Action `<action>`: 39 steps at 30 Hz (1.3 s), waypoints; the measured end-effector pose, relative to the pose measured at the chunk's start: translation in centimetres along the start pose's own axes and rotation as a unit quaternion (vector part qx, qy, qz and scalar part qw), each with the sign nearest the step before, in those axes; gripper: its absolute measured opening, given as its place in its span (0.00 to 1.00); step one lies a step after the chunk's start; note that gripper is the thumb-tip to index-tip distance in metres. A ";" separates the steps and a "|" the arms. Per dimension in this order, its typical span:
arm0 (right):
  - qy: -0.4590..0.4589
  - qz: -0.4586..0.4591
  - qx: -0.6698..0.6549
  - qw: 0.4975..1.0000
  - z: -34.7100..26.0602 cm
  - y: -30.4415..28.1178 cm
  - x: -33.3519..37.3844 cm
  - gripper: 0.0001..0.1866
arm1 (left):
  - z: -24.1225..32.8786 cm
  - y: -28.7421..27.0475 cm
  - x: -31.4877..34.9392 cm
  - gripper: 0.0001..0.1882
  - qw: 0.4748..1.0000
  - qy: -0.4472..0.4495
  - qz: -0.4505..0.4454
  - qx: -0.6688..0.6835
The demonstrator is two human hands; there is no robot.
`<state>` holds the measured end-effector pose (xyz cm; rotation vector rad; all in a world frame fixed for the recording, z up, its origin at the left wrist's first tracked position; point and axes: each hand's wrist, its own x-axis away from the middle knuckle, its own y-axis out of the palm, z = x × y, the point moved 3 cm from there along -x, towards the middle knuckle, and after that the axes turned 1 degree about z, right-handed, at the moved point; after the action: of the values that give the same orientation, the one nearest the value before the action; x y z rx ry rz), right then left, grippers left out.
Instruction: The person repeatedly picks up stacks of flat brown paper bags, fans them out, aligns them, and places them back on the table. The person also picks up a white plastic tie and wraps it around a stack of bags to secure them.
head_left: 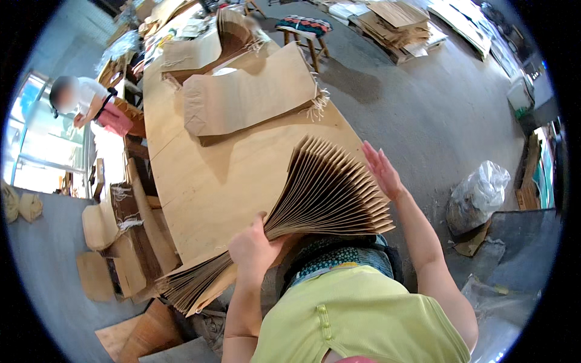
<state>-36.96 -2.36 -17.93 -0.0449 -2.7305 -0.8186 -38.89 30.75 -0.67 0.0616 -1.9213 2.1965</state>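
A thick stack of brown paper bags [330, 190] lies across the near end of the table, its right end spread out like a fan. My left hand [254, 245] is closed around the stack's narrow middle, and the left end of the bags splays out toward the lower left. Just off the fanned edges on the right is my right hand [381, 169], open with its fingers stretched out and holding nothing. Farther up the table lies a pile of flat brown paper bags [248, 91] with white strings at its right end.
The wooden table [200, 206] runs away from me. A stool with a patterned cushion [304, 25] stands beyond its right side. Stacked cardboard [396, 27] and a clear plastic sack [478, 196] sit on the floor. Another person [91, 100] stands at the left near more bags.
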 end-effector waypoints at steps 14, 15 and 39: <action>0.056 0.093 0.171 0.979 2.0 -0.8 7.9 0.38 | 0.2 -0.5 0.2 0.32 0.997 0.065 0.042 -0.012; 0.089 0.126 0.208 0.966 3.4 -0.2 8.0 0.40 | 0.2 -0.1 0.1 0.31 0.997 0.069 0.036 -0.001; -0.233 0.150 0.456 0.846 -5.2 10.4 11.7 0.47 | -1.0 0.7 0.1 0.19 0.996 0.029 -0.040 0.069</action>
<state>-45.58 2.93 -4.91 -0.5032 -3.1208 0.7025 -38.99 31.65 -1.49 0.0952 -1.7040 2.2496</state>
